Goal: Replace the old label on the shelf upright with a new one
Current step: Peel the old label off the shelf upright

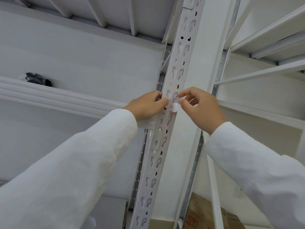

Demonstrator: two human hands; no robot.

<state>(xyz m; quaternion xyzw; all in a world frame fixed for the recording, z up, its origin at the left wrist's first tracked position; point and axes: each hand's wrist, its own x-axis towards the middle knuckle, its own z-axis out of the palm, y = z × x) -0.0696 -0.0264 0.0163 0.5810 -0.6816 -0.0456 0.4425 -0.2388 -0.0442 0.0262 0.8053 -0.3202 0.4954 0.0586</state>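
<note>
Pinching a small white curled paper label [174,107] between thumb and forefinger, the right hand [200,107] works at the front face of the white perforated steel shelf upright [179,63]. The label sits on the upright just below the fingertips, its lower edge showing a trace of red, and it looks partly lifted away from the metal. Whether this is the old label coming off or the new one going on cannot be told from this view.

The left hand [147,104] is braced against the upright's left edge, thumb pressed across the face beside the label and fingers wrapped behind the flange; it seems to hold nothing loose.

Risks from here, as I judge them: a thin sticker pulled at a steep angle may tear and leave a scrap or glue residue on the paint, so a fresh label would bond poorly. A curled label can fold and stick to itself. The keyhole slots under it give uneven backing, so pressing could wrinkle it or leave it crooked. Reaching overhead, a dropped label could fall among the brown cardboard boxes [206,214] below.
</note>
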